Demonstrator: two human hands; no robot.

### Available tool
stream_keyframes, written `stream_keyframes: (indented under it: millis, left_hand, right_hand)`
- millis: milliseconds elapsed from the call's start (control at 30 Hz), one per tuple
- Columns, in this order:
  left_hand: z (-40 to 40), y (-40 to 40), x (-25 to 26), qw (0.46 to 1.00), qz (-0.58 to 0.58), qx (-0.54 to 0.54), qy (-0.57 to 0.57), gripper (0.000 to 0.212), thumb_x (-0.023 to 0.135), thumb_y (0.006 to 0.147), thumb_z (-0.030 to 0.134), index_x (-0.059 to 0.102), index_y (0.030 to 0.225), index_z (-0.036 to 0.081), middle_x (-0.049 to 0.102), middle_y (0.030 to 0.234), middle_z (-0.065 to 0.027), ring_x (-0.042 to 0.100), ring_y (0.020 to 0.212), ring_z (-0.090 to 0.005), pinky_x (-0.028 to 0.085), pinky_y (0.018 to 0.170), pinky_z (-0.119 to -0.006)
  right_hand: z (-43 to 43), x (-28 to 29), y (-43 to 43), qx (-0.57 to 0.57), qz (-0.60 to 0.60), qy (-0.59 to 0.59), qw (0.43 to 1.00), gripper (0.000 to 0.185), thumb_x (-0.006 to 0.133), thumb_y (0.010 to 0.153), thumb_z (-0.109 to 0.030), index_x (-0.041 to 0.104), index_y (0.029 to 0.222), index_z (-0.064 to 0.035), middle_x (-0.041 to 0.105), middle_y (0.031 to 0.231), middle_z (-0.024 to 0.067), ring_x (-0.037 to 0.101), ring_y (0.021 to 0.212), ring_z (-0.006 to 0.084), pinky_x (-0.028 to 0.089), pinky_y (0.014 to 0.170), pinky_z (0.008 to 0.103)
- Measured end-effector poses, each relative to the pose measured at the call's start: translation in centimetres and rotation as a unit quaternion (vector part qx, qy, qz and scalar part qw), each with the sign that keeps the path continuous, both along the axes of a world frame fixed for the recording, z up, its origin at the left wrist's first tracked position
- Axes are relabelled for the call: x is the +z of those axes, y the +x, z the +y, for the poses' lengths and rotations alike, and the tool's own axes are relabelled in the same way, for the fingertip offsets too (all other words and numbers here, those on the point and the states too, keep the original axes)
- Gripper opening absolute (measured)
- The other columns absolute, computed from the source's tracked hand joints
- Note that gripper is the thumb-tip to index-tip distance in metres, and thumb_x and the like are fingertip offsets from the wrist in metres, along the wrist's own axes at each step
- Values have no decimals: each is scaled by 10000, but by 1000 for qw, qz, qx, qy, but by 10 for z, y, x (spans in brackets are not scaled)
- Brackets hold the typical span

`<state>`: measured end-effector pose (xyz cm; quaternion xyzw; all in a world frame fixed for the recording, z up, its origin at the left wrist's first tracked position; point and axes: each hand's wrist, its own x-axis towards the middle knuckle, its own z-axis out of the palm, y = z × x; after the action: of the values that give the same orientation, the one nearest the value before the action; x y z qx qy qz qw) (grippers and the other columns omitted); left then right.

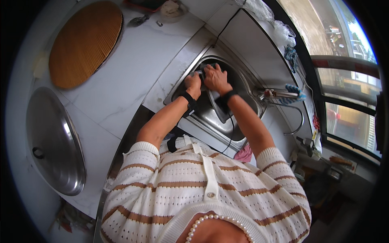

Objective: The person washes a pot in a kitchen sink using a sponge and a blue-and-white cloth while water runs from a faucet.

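Note:
Both my hands are over a stainless steel sink. My left hand has its fingers curled round the edge of a dark, thin-rimmed metal item, whose shape is partly hidden by my hands and wrist. Close beside it, my right hand presses with spread fingers on a dark cloth or pad near the sink's far end. Whether its fingers grip the pad cannot be told. Black bands circle both wrists.
A steel faucet with a blue-and-white cloth stands right of the sink. On the left, a round brown board and a large metal lid lie on the white counter. A pink cloth hangs at the sink's near edge.

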<state>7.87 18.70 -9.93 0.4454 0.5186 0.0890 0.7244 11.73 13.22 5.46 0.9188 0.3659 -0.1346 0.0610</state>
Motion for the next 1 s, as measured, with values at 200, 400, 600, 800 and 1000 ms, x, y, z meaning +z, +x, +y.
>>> stream_keyframes:
  millis: [200,400,600,800,1000]
  left_hand:
    - [-28,5,15,993,-35,-44,-101,413,550,842,275,581,899,-133,631,845,-274,631,790,-373,479,681,-398]
    - [-15,2,0,996,-9,-7,-88,413,551,870,288,580,959,-114,634,879,-261,633,775,-351,489,671,-392]
    - [-10,-5,57,982,-68,10,-177,253,568,866,195,474,687,41,479,560,-26,432,429,-132,338,390,-290]
    - [-1,-14,58,987,-73,-8,-144,260,552,874,188,478,668,48,483,574,-22,444,463,-121,364,430,-271]
    - [-12,-3,45,976,-107,-18,-188,172,512,895,183,551,846,22,564,768,-70,539,660,-168,454,596,-302]
  right_hand:
    - [-2,-38,60,-159,86,-93,979,337,440,831,-287,610,1102,-181,587,1168,128,502,1143,359,438,860,543]
    - [-32,11,-16,52,-2,28,998,365,526,815,-204,543,1170,-119,503,1279,89,417,1210,368,434,790,544]
    - [-156,17,-122,1,-10,139,990,609,582,792,-119,383,1368,-116,292,1464,94,205,1353,397,359,926,463]
    - [-117,8,-103,-12,-62,152,986,541,523,834,-208,398,1352,-112,315,1444,103,226,1333,386,262,982,477]
    - [-37,-2,11,-68,32,59,995,373,490,823,-341,546,1147,-167,490,1297,27,370,1242,361,352,886,581]
